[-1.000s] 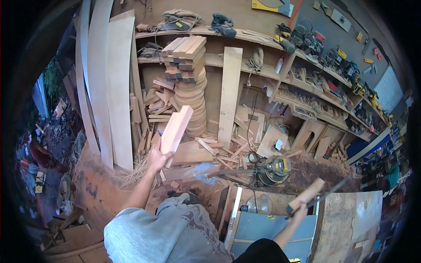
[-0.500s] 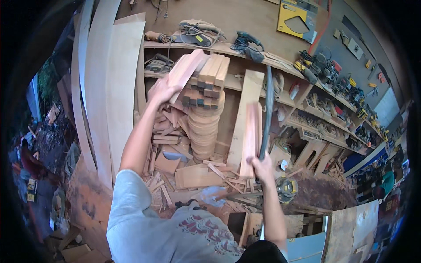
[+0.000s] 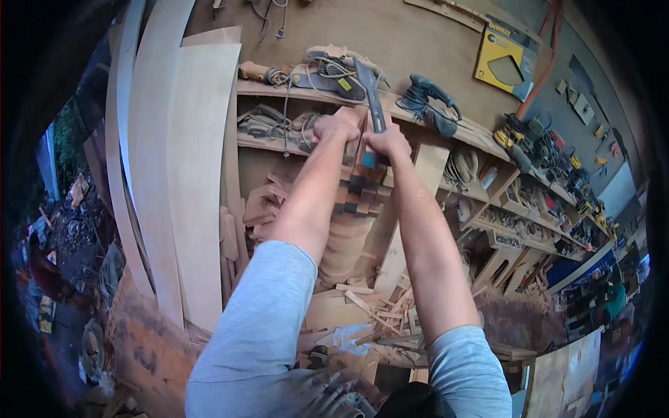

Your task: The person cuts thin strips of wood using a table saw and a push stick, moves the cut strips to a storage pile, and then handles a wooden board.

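Observation:
My left hand [image 3: 336, 130] is closed on a wooden strip [image 3: 350, 113] above the stack of wood. Beside it, my right hand [image 3: 389, 143] grips a long dark grey bar-shaped tool [image 3: 371, 94] that points up and away from me. A second piece of wood seems to lie under the right hand, mostly hidden by it. Below both hands, a pile of wooden blocks [image 3: 359, 191] with dark ends rests on a column of curved wooden pieces [image 3: 346, 244]. My forearms partly hide this column.
Tall pale boards [image 3: 198, 174] lean at the left. A corded sander [image 3: 428, 104] and other power tools lie along the shelf [image 3: 467, 131] behind the pile. Offcuts [image 3: 373, 310] litter the floor below. A wide board [image 3: 426, 167] stands right of the column.
My right hand has swung up and left with the dark tool, from low on the right to the top of the pile. My left hand has moved right, and the hands are now close together.

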A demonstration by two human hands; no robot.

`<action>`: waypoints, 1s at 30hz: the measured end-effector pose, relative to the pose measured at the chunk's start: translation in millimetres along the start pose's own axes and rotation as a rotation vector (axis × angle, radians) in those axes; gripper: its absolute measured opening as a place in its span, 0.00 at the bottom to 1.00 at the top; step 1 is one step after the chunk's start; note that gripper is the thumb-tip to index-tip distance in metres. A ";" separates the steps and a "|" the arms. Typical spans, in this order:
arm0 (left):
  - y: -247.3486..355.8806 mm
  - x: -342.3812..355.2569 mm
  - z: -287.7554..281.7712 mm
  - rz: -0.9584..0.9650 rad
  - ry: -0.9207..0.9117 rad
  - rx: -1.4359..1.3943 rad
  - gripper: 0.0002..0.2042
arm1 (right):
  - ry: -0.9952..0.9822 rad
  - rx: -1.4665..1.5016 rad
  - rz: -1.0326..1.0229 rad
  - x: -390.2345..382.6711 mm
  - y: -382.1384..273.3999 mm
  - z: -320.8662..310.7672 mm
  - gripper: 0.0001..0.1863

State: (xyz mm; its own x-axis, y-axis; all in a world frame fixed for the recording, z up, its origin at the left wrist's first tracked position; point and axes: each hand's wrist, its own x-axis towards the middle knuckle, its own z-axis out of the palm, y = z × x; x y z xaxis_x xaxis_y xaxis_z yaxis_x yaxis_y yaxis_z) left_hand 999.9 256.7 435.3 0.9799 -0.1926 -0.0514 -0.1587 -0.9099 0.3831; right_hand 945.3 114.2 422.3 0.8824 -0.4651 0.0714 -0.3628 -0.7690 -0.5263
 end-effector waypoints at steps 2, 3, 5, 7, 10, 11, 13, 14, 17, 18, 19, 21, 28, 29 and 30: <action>-22.1 45.0 30.4 -0.038 0.156 -0.092 0.36 | -0.010 -0.054 -0.041 4.8 -14.9 20.3 0.39; -35.0 61.1 38.1 -0.064 0.210 -0.182 0.35 | -0.012 -0.112 -0.070 8.7 -17.3 32.0 0.40; -53.0 78.3 37.1 0.102 0.051 -0.234 0.37 | -0.063 -0.092 -0.076 16.3 -4.4 30.9 0.40; -111.7 91.3 40.3 0.280 0.208 -0.482 0.43 | -0.078 -0.036 -0.152 16.1 -15.4 25.6 0.36; -105.7 62.5 88.5 0.405 0.176 -0.824 0.47 | -0.063 0.046 -0.158 50.1 40.3 22.3 0.32; -110.2 51.8 101.6 0.464 0.232 -0.880 0.48 | -0.116 0.127 -0.175 56.8 53.1 24.5 0.25; -115.8 37.0 110.8 0.525 0.291 -0.928 0.49 | -0.166 0.215 -0.196 61.2 63.4 34.1 0.20; -113.1 31.2 113.1 0.487 0.321 -0.873 0.49 | -0.141 0.326 -0.224 60.6 65.9 38.4 0.16; -103.9 32.0 109.1 0.446 0.377 -0.801 0.48 | -0.154 0.499 -0.261 62.5 74.6 46.4 0.14; -103.5 35.0 107.1 0.414 0.354 -0.794 0.48 | -0.197 0.567 -0.271 64.0 78.2 46.1 0.15; -102.2 37.9 106.0 0.383 0.330 -0.788 0.49 | -0.189 0.561 -0.267 66.7 82.3 43.8 0.15; -104.0 45.8 107.2 0.383 0.320 -0.789 0.50 | -0.224 0.622 -0.246 67.7 83.8 40.5 0.18; -109.6 49.1 92.2 0.579 0.242 -0.796 0.56 | -0.342 0.935 -0.141 53.6 88.9 35.5 0.22; -98.5 37.6 87.3 0.618 0.295 -0.645 0.59 | -0.360 0.840 -0.225 59.5 101.4 31.6 0.23; -98.2 31.2 85.0 0.617 0.295 -0.639 0.59 | -0.393 0.748 -0.318 60.0 100.3 32.9 0.24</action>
State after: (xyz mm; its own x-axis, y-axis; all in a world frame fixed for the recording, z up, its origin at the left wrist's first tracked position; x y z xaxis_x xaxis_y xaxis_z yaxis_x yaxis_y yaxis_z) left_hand 1035.8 308.8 317.7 0.7496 -0.3933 0.5324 -0.6503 -0.2871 0.7034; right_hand 971.7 23.6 345.8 0.9963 0.0101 0.0849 0.0842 -0.2858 -0.9546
